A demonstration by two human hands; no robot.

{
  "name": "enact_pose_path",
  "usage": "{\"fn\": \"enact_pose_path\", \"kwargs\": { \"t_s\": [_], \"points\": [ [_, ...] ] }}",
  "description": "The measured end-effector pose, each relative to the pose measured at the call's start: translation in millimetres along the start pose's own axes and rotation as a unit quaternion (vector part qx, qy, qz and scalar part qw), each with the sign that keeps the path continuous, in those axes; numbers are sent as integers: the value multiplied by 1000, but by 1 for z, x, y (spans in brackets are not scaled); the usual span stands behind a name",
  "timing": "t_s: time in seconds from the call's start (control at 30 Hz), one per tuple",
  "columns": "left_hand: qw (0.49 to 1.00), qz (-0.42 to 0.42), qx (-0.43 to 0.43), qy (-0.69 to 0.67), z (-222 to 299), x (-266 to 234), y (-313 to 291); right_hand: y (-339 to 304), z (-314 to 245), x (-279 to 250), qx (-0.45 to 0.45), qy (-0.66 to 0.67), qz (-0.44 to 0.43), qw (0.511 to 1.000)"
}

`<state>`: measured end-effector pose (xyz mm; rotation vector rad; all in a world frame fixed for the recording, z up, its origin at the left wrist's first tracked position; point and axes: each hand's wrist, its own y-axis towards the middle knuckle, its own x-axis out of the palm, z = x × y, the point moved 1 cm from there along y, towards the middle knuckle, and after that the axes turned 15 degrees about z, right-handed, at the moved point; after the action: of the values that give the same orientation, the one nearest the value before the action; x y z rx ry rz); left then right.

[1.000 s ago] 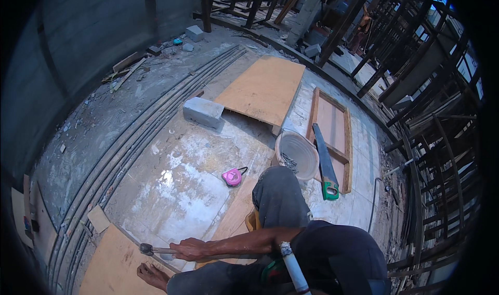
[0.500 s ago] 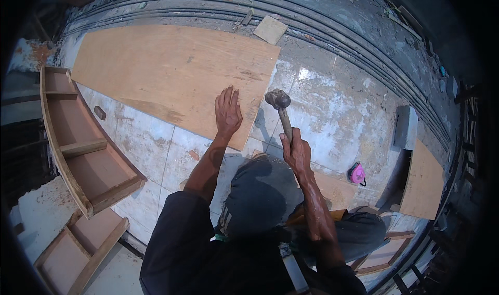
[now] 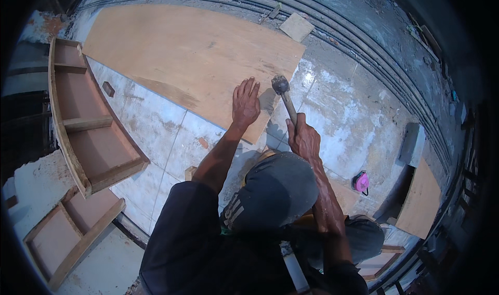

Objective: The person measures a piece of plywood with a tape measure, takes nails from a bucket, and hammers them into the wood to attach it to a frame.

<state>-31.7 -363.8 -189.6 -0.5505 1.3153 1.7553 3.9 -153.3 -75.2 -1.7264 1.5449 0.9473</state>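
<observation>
A large plywood sheet (image 3: 171,45) lies across the tiled floor in front of me. My left hand (image 3: 246,104) rests flat on its near right part, fingers stretched out. In my right hand (image 3: 305,137) is a hammer (image 3: 288,105), gripped by its wooden handle. The dark, blunt hammer head is up near the sheet's right edge, and its shadow falls on the plywood beside my left fingers. From this view I cannot tell how high the head is above the sheet.
Curved wooden frames with plywood backing (image 3: 97,119) stand at the left. A pink tape measure (image 3: 360,182) lies on the floor to the right, near a grey block (image 3: 412,144) and another plywood piece (image 3: 420,196). Long dark rods (image 3: 358,43) run along the far side. A small square board (image 3: 297,27) lies beyond the sheet.
The view has shifted, so most things sit differently in the picture. The hammer head has come left, closer to my left hand and over the sheet's edge. My left hand stays on the plywood.
</observation>
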Motion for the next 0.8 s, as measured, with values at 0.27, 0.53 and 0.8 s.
{"fn": "enact_pose_path", "kwargs": {
  "t_s": [0.27, 0.53, 0.8],
  "points": [
    [1000, -14, 0, -12, 5, 2, -1, -14, 7, -6, -92, 110, 149, 978],
    [1000, -14, -4, -11, 0, -2, -13, 2, -7, -12, -20, 59, 53, 997],
    [1000, -5, 4, -19, 1, 2, -10, -4, 24, 16, -23, -47, -30, 998]
  ]
}}
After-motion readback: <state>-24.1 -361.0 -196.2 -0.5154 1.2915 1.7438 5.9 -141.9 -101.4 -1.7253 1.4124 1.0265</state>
